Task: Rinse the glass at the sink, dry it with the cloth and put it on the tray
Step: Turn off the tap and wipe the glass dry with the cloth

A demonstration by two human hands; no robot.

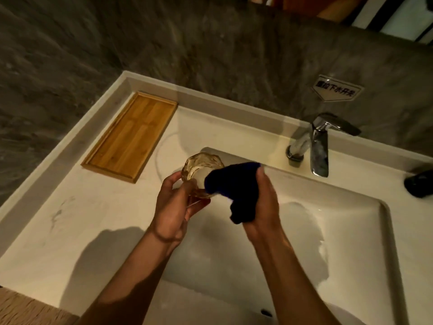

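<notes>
My left hand grips a clear amber-tinted glass, tilted, above the left edge of the white sink basin. A dark blue cloth is bunched in my right hand, and its upper end presses against the right side of the glass. The lower end of the cloth hangs below my palm. A wooden tray lies on the counter at the left, with nothing on it.
A chrome tap stands behind the basin at the right; no water runs. A dark object sits at the right edge of the counter. A white sign is fixed on the grey stone wall.
</notes>
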